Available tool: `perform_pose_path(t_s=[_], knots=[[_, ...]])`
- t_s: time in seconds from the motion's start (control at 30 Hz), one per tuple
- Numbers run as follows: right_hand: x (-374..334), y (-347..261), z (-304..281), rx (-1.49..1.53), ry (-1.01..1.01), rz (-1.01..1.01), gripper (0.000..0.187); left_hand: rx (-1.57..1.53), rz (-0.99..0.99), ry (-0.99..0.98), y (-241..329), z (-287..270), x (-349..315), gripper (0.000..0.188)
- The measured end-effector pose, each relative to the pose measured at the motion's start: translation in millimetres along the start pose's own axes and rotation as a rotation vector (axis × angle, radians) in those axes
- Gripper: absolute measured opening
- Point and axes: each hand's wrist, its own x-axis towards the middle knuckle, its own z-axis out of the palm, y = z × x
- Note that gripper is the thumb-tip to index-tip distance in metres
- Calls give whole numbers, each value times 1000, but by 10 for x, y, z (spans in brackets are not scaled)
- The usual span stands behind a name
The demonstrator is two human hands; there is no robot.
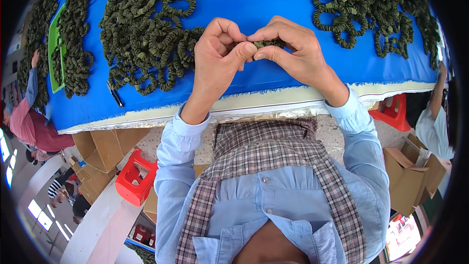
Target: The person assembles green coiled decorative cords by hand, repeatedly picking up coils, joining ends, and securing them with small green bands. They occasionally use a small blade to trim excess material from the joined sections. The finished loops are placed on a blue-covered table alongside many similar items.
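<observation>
My left hand (219, 51) and my right hand (293, 49) meet above the near edge of a blue-covered table (254, 0). Between them is a dark green gathered fabric ring, like a scrunchie (267, 43); most of it is hidden by the fingers of my right hand. Thumb and forefinger of my left hand pinch at its left end, where a tiny part is too small to make out. Left of my hands lies a large heap of the same green scrunchies (146, 29). Another heap (366, 5) spreads at the far right.
A light green tray (54, 49) holds more rings on the left. Small dark snips (116, 97) lie near the table edge. Red stools (136, 177) and cardboard boxes (108, 147) stand below. Other people (34, 127) are at the table's left and right ends.
</observation>
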Motion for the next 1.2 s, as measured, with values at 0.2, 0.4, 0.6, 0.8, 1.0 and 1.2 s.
perform_pose_path(t_s=[0.2, 0.4, 0.6, 0.8, 1.0, 1.2], knots=[[12, -66, -9, 52, 17, 82, 13, 35, 105, 40, -4, 34, -41, 22], [15, -72, -32, -26, -20, 71, 12, 6, 158, 69, -24, 31, -103, 18], [10, -71, -44, -58, -53, 47, 11, -24, 150, 91, -75, 25, -121, 17], [32, -110, -98, -125, -114, 62, 11, -42, 163, 95, -116, 39, -125, 16], [37, -95, -111, -77, -120, 103, 15, -80, 167, 85, -129, 56, -114, 15], [38, -60, -3, -128, -16, 28, 18, -14, 151, 76, -140, 73, -94, 13]])
